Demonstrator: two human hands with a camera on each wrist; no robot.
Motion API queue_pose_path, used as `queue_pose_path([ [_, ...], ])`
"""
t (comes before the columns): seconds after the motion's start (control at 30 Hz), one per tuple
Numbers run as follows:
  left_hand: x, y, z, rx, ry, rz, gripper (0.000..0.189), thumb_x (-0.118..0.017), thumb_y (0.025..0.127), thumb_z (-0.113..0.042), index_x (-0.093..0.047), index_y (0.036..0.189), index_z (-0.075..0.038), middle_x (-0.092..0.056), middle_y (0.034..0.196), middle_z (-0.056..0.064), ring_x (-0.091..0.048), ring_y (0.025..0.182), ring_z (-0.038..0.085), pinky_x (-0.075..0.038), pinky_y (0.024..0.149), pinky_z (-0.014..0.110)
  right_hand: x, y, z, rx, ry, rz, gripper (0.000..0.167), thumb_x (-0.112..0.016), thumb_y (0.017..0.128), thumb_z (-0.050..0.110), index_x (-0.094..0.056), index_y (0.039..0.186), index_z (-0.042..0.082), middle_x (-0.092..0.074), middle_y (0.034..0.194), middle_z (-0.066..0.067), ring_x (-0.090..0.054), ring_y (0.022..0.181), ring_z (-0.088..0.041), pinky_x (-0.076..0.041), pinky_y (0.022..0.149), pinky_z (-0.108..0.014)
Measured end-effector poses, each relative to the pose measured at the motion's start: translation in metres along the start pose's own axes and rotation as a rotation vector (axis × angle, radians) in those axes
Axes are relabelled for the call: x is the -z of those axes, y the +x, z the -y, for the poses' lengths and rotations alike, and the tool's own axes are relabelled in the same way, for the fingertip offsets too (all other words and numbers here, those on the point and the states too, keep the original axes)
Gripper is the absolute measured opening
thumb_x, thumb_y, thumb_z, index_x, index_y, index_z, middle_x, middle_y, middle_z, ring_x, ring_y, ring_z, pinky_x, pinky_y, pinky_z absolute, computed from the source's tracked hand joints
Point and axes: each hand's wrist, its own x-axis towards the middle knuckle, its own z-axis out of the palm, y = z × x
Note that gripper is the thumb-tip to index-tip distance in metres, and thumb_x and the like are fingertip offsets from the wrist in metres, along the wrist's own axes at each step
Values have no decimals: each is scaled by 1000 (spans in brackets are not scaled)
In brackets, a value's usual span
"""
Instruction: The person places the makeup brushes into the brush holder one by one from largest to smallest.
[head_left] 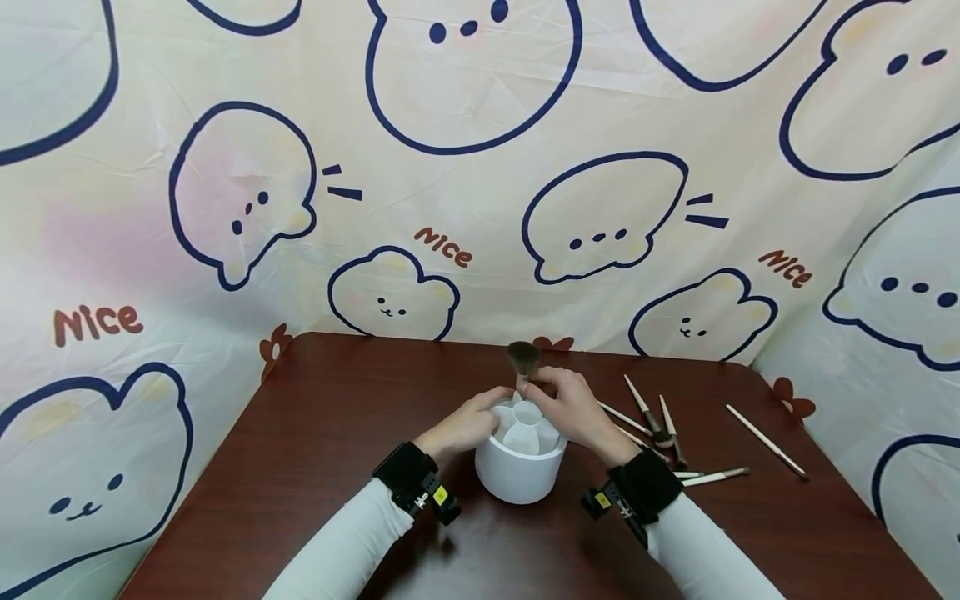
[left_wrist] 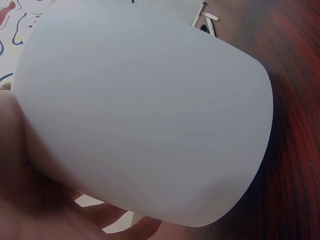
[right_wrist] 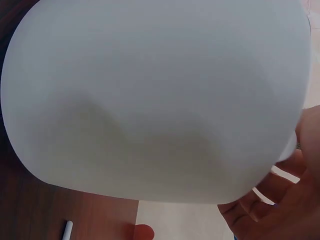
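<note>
Sleeves: white (head_left: 337, 542), nearest the head camera, one on each forearm.
Wrist cameras: black units (head_left: 441, 495) strapped at both wrists.
White holder (head_left: 521, 473): round, upright on the tabletop, between the two hands; divided compartments (head_left: 527, 413) around a central ring at the top.
Left grip (head_left: 468, 423): bent round the holder's left upper edge; thumb on the wall, fingers behind it in the left wrist view.
Right grip (head_left: 573, 408): nearly closed, pinching the makeup brush at the holder's far right edge.
Makeup brush (head_left: 524, 357): dark bristles up, near vertical, above the holder's far rim; lower handle concealed, insertion in a compartment cannot be determined.
Obstruction: holder wall fills most of both wrist views and masks the fingertip contacts.
Loose brushes (head_left: 670, 423): several, pale handles, lying in a crossed group right of the holder, partly behind the right forearm.
Single brush (head_left: 763, 440): farther right, apart from the group.
Tabletop (head_left: 337, 417): dark reddish brown, carrying the holder and brushes.
Backdrop (head_left: 480, 200): pale cloth, blue-outlined cartoon animals, lettering "Nice".
</note>
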Motion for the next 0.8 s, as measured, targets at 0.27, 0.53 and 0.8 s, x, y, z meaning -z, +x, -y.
queue_pose_path([
  [0.27, -2, 3, 0, 25, -35, -13, 64, -39, 90, 0, -45, 153, -12, -46, 155, 8, -42, 136, 25, -31, 114, 53, 4, 2, 2, 16, -45, 15, 29, -57, 105, 17, -71, 125, 1, -71, 120, -15, -67, 108, -31, -55, 89, -49],
  [0.53, -3, 2, -3, 20, -27, -29, 66, -40, 88, 2, -46, 153, -10, -44, 157, 11, -36, 144, 29, -26, 117, 58, 44, -7, -7, 16, -149, -52, 31, -52, 107, 19, -64, 132, 5, -72, 112, -9, -67, 102, -26, -53, 84, -45],
  [0.8, -2, 0, -5, 27, -44, -14, 66, -37, 89, 3, -43, 154, -8, -43, 158, 11, -35, 145, 29, -27, 117, 56, 100, -28, -56, -45, -312, -49, 32, -49, 106, 8, -60, 136, 2, -70, 114, -16, -63, 92, -28, -47, 79, -44],
])
